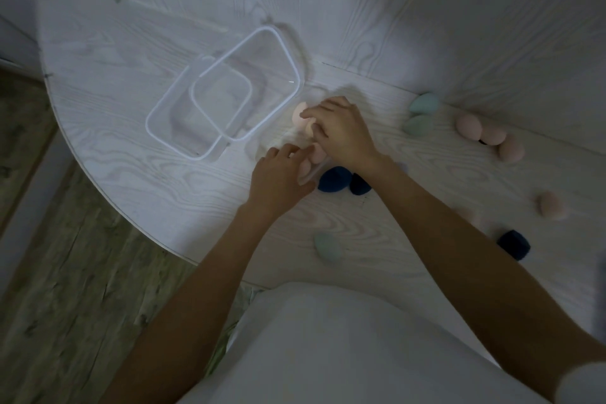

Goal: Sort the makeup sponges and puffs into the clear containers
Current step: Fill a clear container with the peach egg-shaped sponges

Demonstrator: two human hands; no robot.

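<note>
A clear container (pixel 311 170) lies mostly hidden under both hands near the middle of the pale wood-grain worktop (pixel 131 75), with pink sponges (pixel 303 115) showing at its far end and between the hands. The right hand (pixel 344 131) has its fingers (pixel 314 113) curled over the pink sponges; whether they pinch one cannot be told. The left hand (pixel 278 177) grips the container's near end, its fingers bent around it. Just left, two empty clear tubs (pixel 226 88) overlap. Two dark blue sponges (pixel 334 179) sit partly covered by the right wrist. Farther right lie green sponges (pixel 419 115), a pink cluster (pixel 492 138), another dark blue one (pixel 513 244), all dim and blurred. A lone green sponge (pixel 328 246) rests between the forearms.
</note>
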